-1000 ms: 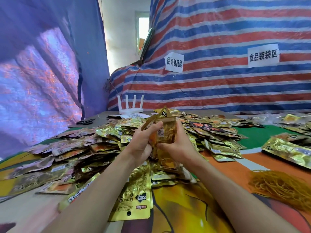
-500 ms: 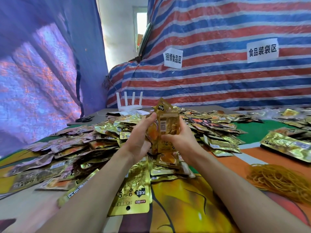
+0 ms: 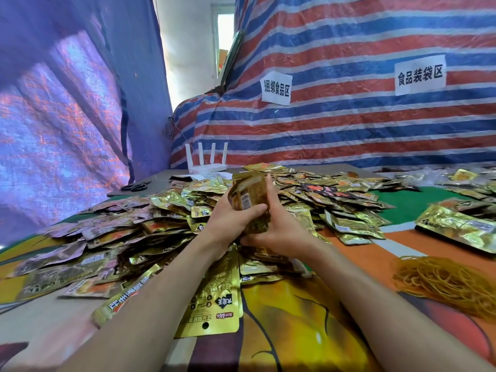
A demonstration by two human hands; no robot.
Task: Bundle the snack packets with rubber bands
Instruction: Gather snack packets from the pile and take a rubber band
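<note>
Snack packets (image 3: 251,196) — router (image 3: 206,167), scissors (image 3: 134,187) behind

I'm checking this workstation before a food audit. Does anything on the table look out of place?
A white router stands at the far edge behind the heap of packets, with scissors to its left; the router looks odd beside food. The left hand and right hand hold a stack squarely.

Curled fingers (image 3: 255,210) hide the lower half of the packet stack (image 3: 249,193); the print above them is blurred.
</note>
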